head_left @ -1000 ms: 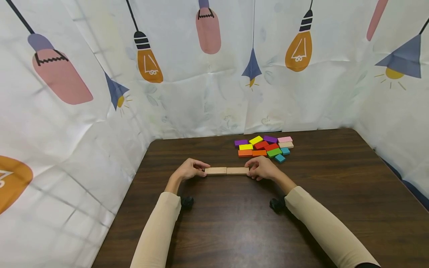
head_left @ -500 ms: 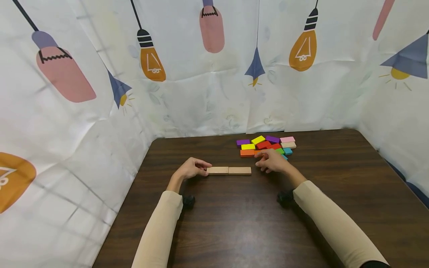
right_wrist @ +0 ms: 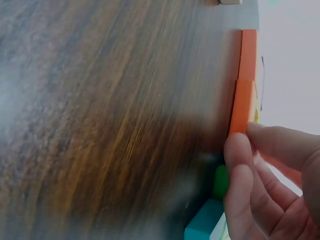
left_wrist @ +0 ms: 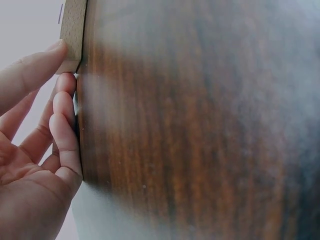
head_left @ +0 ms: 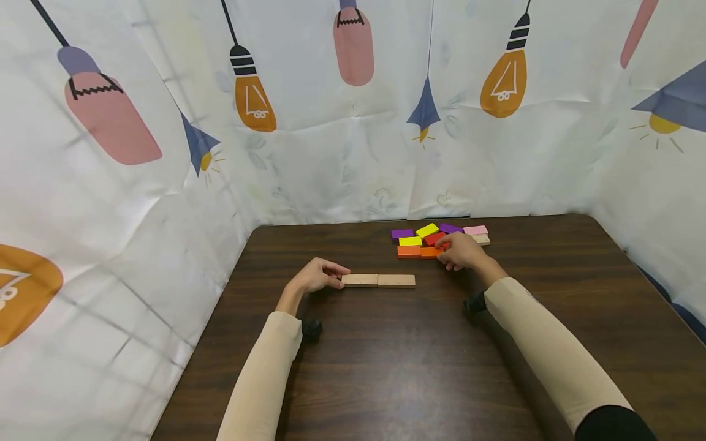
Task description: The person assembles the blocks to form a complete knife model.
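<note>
Two plain wooden blocks lie end to end in a row on the dark table, a left wooden block and a right wooden block. My left hand pinches the free end of the left one; in the left wrist view the thumb presses on that wooden block. Farther back, my right hand is at the colored blocks. Its thumb and a finger hold the right end of an orange block. In the right wrist view this orange block touches another orange block.
Around the right hand lie yellow, purple, red and pink blocks near the table's back edge. Green and teal blocks sit below its fingers. A patterned cloth hangs behind.
My right hand has left the right end of the wooden row and moved back and right to the orange block. My left hand stays at the row's left end.
</note>
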Demonstrator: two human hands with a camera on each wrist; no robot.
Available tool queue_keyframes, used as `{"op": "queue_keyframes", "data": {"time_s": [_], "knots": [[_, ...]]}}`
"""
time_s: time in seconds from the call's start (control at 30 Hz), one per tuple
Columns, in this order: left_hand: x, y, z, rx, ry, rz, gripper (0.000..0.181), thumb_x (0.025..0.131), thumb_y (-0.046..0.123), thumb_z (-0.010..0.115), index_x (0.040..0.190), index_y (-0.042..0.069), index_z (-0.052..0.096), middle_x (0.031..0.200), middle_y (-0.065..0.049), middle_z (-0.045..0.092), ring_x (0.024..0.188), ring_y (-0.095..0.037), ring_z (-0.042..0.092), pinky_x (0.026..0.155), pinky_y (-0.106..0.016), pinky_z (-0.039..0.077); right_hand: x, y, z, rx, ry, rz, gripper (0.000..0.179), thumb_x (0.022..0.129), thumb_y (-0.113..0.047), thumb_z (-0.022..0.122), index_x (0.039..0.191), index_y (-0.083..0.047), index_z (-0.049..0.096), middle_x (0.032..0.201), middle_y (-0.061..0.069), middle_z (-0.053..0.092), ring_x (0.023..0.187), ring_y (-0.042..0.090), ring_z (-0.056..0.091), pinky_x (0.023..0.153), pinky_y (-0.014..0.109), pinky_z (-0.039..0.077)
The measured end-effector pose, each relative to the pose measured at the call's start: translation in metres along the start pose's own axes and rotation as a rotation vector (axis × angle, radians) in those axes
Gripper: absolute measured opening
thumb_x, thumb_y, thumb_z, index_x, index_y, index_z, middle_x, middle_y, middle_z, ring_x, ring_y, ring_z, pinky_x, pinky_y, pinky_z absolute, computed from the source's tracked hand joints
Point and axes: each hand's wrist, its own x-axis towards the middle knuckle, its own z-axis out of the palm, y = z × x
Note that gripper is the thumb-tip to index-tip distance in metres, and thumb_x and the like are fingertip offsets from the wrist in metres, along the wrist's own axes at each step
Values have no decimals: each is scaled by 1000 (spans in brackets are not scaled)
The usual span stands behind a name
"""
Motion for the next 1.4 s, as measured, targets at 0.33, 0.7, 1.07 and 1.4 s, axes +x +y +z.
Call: {"op": "queue_keyframes", "data": {"time_s": [0.33,0.7,1.07,1.4], "knots": [[1,1,0,17,14,-14,31,88,10,81,119,12,78,111,-8,75,94,-17,63,84,-32,53,-6,-3,1,-84,-38,-5,28,94,-14,73,120,-6,68,68,5,68,56,16,66,54,26,53],[-1,2,0,19,17,-21,32,88,9,81,119,12,78,114,-9,74,95,-18,62,86,-33,53,-33,18,5,31,-122,-74,27,95,-14,73,121,-8,68,66,6,65,54,18,64,53,30,52],[1,0,2,16,17,-16,32,87,9,82,119,12,78,111,-7,75,94,-17,63,83,-30,52,-44,31,5,126,-206,-114,29,97,-15,71,124,-7,65,74,6,68,59,18,67,54,33,55],[1,0,2,-1,20,-23,33,87,7,81,120,10,78,115,-11,75,93,-18,61,83,-30,52,-42,19,17,141,-225,-136,27,96,-17,73,121,-10,65,74,5,67,59,18,67,55,31,54]]}}
